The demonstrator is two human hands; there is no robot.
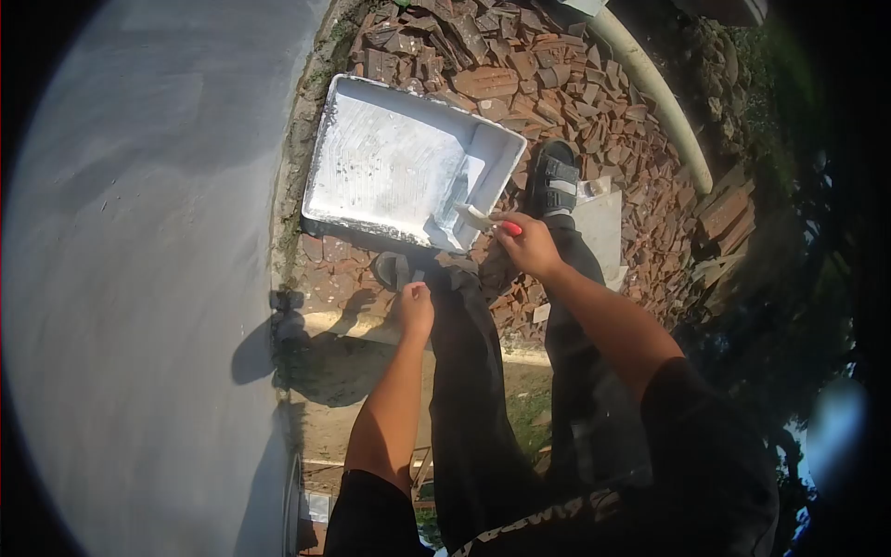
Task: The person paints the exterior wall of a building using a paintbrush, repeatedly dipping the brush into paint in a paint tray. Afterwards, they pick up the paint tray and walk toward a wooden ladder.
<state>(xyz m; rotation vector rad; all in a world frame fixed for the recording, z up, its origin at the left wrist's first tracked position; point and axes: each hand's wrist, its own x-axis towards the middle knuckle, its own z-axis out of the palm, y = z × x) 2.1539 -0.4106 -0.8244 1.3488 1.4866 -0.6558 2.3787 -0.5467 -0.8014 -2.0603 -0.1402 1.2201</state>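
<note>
My right hand is closed around the red handle of a paintbrush. The brush's bristle end is over the deep end of a white paint tray, where a pool of pale paint lies. White paint streaks cover the tray's broad floor. My left hand, fingers curled in, hangs below the tray's near edge, close to my sandalled foot. I see nothing held in it.
A smooth grey wall runs along the left side. Broken reddish tiles cover the ground around the tray. My other sandal stands right of the tray, beside a flat pale slab. A thick pale pipe curves at upper right.
</note>
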